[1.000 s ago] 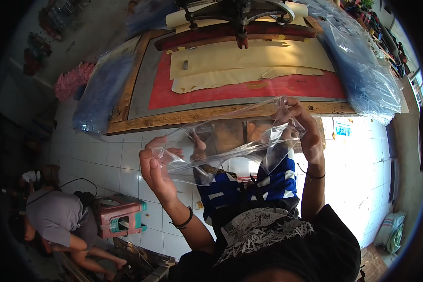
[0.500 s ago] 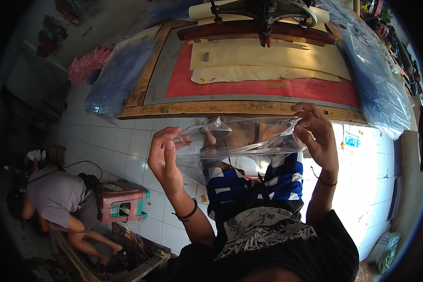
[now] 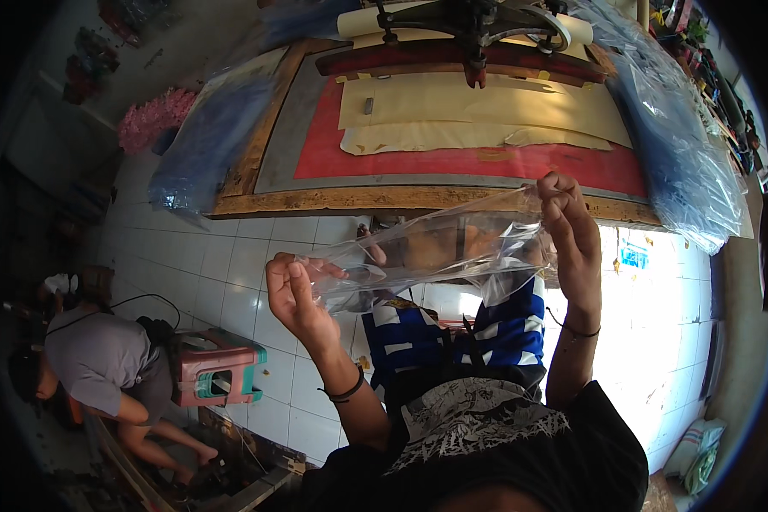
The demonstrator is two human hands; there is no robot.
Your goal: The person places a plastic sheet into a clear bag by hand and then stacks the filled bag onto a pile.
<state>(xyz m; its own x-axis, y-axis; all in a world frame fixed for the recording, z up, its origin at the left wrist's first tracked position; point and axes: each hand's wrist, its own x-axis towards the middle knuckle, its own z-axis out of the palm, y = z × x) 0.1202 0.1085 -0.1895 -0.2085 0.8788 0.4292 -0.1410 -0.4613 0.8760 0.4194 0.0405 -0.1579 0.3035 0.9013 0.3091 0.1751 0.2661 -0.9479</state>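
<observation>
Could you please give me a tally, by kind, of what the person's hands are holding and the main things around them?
Clear plastic bag, held by left hand and right hand: 1
Wooden-framed printing table: 1
Cream sheets on the red bed: 2
Heaps of blue plastic bags: 2
Pink stool: 1
Crouching person: 1
Total: 8

Bag stretched between two hands, mid-frame, below the counter.

The left hand [image 3: 297, 294] holds the bag [image 3: 435, 252] at its left end, the right hand [image 3: 567, 226] at its right end. The counter [image 3: 333, 200] fills the upper centre, sheets [image 3: 486, 115] lying on it. A stool [image 3: 218, 375] stands on the floor [image 3: 222, 264] at lower left, a person [image 3: 102, 363] just left of it.
</observation>
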